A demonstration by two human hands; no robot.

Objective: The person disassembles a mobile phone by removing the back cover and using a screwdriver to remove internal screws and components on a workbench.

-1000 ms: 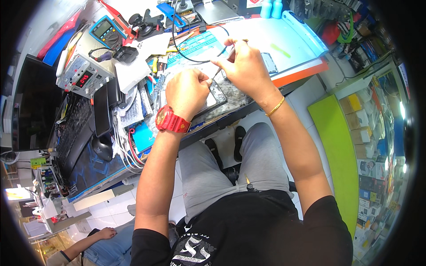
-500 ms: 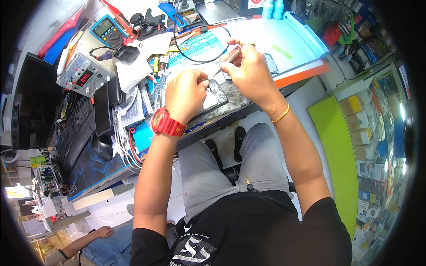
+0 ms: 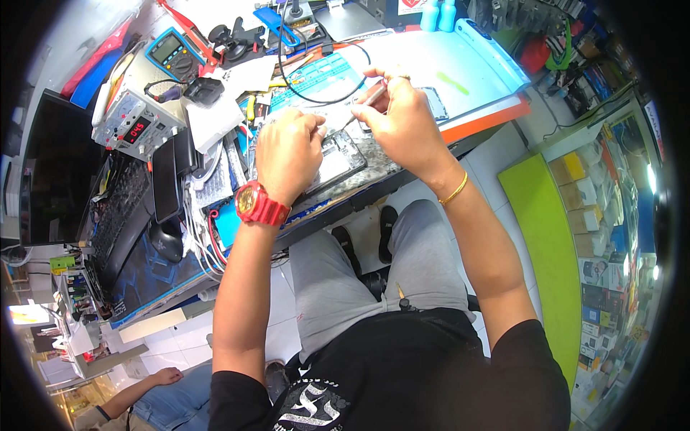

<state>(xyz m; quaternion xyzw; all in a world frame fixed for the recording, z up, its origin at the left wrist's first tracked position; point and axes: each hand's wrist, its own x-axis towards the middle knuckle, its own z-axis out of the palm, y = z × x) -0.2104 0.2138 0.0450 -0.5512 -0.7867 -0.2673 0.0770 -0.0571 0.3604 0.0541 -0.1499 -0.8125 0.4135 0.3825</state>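
An opened phone (image 3: 341, 162) with its inner parts exposed lies near the bench's front edge. My left hand (image 3: 289, 154) is over its left side, fingers curled and thumb near the index finger; what they hold, if anything, is hidden. My right hand (image 3: 404, 118) is closed around a slim screwdriver (image 3: 375, 94) just right of the phone. Its thin dark tip points down-left toward the phone's upper edge; I cannot tell whether it touches. Beyond my right hand lies another phone-like part (image 3: 435, 103), partly covered.
A black cable (image 3: 286, 77) loops over a blue tray (image 3: 322, 74) behind my hands. At left are a power supply (image 3: 134, 118), a multimeter (image 3: 172, 54), a keyboard (image 3: 123, 197) and a mouse (image 3: 166, 239). A light-blue mat (image 3: 460, 61) covers the right side. Another person's hand (image 3: 168, 376) shows lower left.
My left hand has shifted left, away from the screwdriver tip, uncovering more of the phone. My right hand with the screwdriver has barely moved.
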